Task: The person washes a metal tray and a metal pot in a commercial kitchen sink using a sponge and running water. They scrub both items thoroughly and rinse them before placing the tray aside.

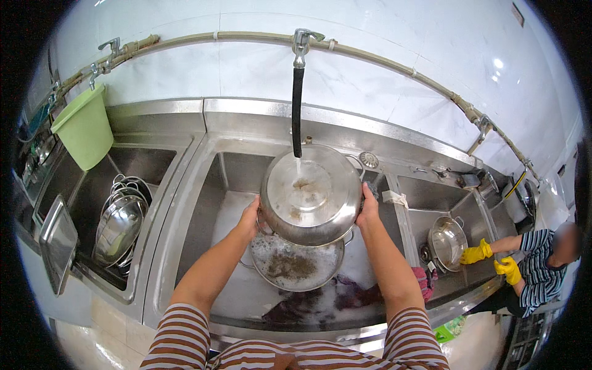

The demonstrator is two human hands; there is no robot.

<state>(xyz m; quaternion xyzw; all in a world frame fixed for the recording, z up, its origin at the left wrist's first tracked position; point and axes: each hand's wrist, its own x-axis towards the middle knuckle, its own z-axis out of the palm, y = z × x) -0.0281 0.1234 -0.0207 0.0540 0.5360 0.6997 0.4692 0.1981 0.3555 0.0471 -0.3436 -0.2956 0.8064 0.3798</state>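
Note:
Between my two hands is a round stainless steel pot (310, 213), bottom side up over the sink. My left hand (249, 218) grips its left side, and my right hand (368, 208) grips the right side near a loop handle. A thin stream of water falls from a black hose (297, 105) onto the pot's brown-stained base. Below it, a second steel pot (296, 285) stands in the sink, with foam and dark brown residue in it. A dark wet cloth (314, 307) lies in suds by the sink's near side.
The left basin holds stacked steel pots (120, 225), a tilted metal tray (58, 243) and a green bucket (86, 129). At right, a co-worker's yellow-gloved hands (476, 251) are by a steel pot (447, 242). A drain strainer (369, 160) sits on the back ledge.

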